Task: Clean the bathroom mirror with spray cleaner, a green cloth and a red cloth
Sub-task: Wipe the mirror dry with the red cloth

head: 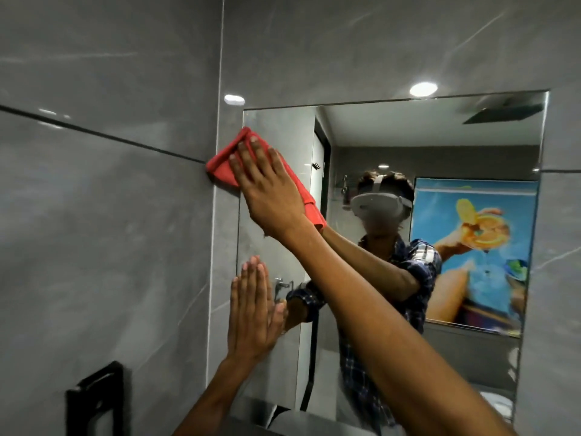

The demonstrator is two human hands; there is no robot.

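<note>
Grip state first: the right hand (267, 180) lies flat with fingers spread on the red cloth (224, 163), pinning it against the glass by palm pressure and not clenched around it; the left hand (251, 313) is flat and released, holding nothing, its palm braced on the lower left part of the mirror (408, 143). The step in hand appears to be the wipe with the red cloth at the upper left corner of the mirror. To do it well, keep the palm flat so the folded pad bears evenly, and run each stroke parallel to the mirror's edge with overlapping passes. Note that the bracing palm touches the glass and may leave a print (that patch should be wiped last). At the left edge the cloth already overhangs onto the grey wall tile (110, 215), so the stroke has reached its limit on that side; the top edge lies close above the fingertips (253, 140). Open room lies to the right and downward, where the glass is unobstructed across to its far right edge. A black fixture (94, 401) sits on the wall at lower left, well apart from the cloth. Spray cleaner and green cloth are not in view.
</note>
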